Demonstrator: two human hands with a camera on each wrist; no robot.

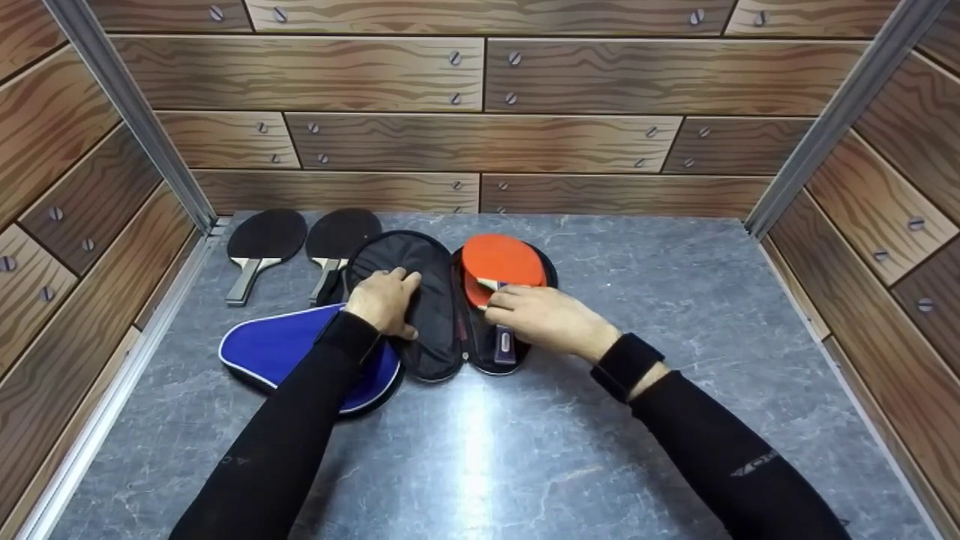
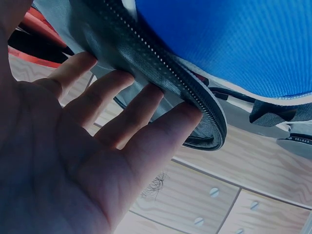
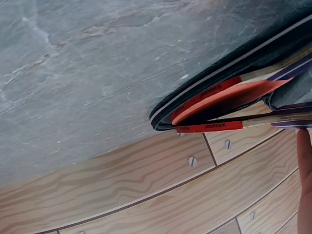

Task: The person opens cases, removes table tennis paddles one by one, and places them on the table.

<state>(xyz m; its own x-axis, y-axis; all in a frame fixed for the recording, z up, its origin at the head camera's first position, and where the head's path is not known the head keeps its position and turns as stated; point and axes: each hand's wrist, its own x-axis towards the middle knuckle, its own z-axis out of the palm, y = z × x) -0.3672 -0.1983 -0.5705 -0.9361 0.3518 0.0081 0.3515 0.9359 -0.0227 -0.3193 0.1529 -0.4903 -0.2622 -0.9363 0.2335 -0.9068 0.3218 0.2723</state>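
A black zippered paddle case [image 1: 409,232] lies unfolded, its left half under my left hand [image 1: 384,300]. In the left wrist view the slightly bent, spread fingers [image 2: 141,114] touch the case's fabric near the zipper. My right hand [image 1: 544,315] grips the handle of a red table tennis paddle [image 1: 510,255] over the case's right half. Beneath it, a second red paddle [image 3: 219,92] lies in that half, its handle [image 1: 505,349] pointing toward me. Seen from the right wrist, the held paddle [image 3: 209,128] tilts away from the lower one, with the blades close at their far ends.
A blue case [image 1: 277,341] with white trim lies at left, partly under my left forearm. Behind it, two paddles, one [image 1: 266,234] at far left and another [image 1: 341,232] beside the black case, lie black side up. Wood-patterned panels [image 1: 480,142] enclose the grey tabletop [image 1: 637,300].
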